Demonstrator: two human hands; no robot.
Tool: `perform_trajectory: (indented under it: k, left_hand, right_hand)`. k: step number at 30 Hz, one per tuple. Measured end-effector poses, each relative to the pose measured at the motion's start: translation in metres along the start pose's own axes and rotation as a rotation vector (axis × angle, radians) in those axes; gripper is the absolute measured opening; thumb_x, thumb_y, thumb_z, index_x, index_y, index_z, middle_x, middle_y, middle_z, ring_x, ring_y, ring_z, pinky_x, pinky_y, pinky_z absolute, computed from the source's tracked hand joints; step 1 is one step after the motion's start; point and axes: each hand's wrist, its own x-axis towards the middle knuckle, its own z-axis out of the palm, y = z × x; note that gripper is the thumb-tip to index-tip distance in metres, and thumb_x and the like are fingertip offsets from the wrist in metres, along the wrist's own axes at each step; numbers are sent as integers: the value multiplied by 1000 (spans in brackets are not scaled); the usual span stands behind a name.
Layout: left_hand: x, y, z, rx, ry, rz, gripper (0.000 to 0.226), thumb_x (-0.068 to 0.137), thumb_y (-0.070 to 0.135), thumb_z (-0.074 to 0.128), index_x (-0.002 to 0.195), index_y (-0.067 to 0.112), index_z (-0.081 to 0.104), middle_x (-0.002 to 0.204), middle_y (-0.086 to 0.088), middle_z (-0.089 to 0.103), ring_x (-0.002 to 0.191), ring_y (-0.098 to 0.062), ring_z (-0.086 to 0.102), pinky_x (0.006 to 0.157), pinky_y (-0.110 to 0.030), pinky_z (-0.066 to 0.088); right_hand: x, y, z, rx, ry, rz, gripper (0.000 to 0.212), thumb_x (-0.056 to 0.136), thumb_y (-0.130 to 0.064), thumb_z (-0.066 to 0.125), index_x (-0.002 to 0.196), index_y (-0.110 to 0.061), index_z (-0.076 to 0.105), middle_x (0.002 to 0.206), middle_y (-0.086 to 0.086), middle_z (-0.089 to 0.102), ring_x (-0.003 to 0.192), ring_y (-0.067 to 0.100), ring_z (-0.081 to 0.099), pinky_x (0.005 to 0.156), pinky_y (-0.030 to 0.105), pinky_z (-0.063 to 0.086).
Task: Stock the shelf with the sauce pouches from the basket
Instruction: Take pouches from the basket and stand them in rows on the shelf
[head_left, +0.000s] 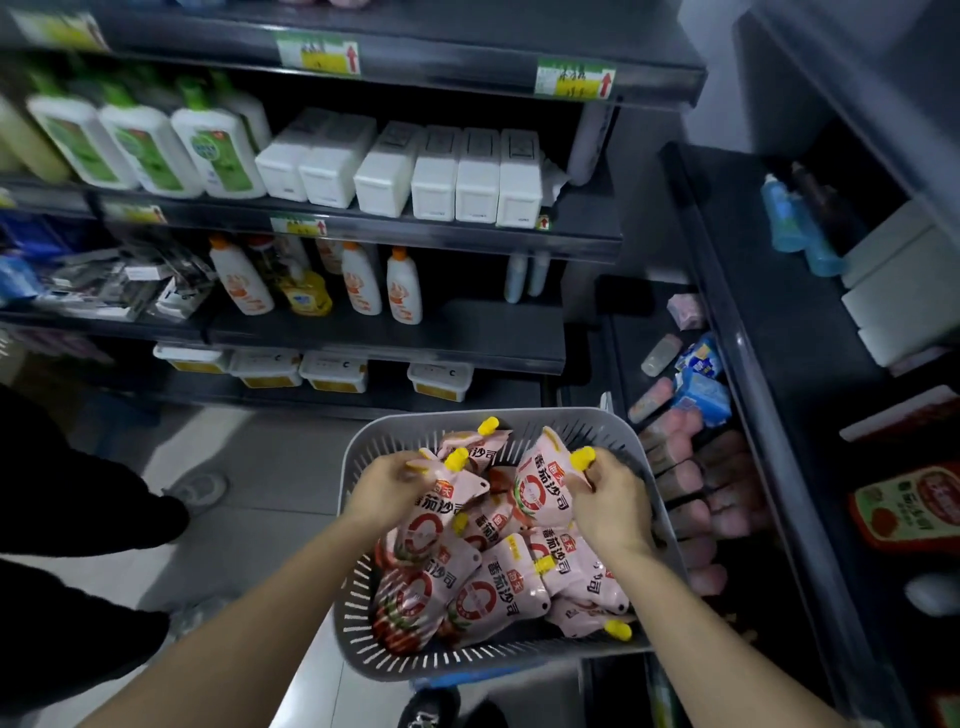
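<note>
1. You are at the pick-up step. The pouches (483, 587) lie in a heap inside the basket (358, 597).
2. Your left hand (387, 488) is at the far left side of the basket. Its fingers curl round the top of the left pouch (434, 519), just by its yellow cap (457, 460).
3. Your right hand (610, 499) is at the far right side of the basket. Its fingers pinch the top of the right pouch (540, 493).
4. So both hands are closed tight, each on its own pouch.
5. Next, I think, you must lift both pouches straight up, over the basket wall. Go gently so the others do not come along.
6. Then take them to the shelf (779, 467) just right of the basket, where a red pack (909, 509) sits. I cannot tell which row they belong in.
</note>
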Motion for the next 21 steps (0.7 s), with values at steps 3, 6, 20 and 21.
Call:
perform_trajectory:
  k: [3, 6, 20, 21]
  left_hand:
    - [-14, 12, -2, -85, 40, 17, 13, 88, 17, 66, 100, 18, 71, 95, 0, 72, 92, -16, 68, 89, -38, 54]
    - [-30, 24, -4, -147, 52, 44, 11, 89, 13, 65, 91, 21, 71, 92, -3, 73, 90, -19, 69, 90, -42, 54]
    - [-84, 104, -11, -199, -33, 322, 14, 93, 11, 59, 96, 13, 72, 94, -10, 74, 92, -28, 69, 82, -40, 56]
    - [-89, 111, -12, -186, -47, 353, 13, 93, 10, 59, 95, 13, 71, 94, -10, 73, 92, -27, 69, 82, -39, 56]
  right_hand:
    - [-7, -6, -9, 62, 53, -56, 39, 86, -20, 68, 59, -21, 41, 63, -5, 54, 65, 24, 53, 59, 33, 39]
    - [-15, -9, -21, 141, 65, -89, 27, 86, -22, 70, 63, -19, 55, 61, -1, 59, 64, 25, 55, 58, 33, 41]
    - [-70, -16, -93, 275, 205, -122, 7, 81, -28, 75, 81, -21, 75, 73, -9, 69, 74, 15, 65, 68, 33, 52]
    - [-76, -16, -97, 274, 233, -110, 9, 81, -31, 75, 81, -22, 74, 73, -9, 69, 75, 16, 65, 68, 36, 54]
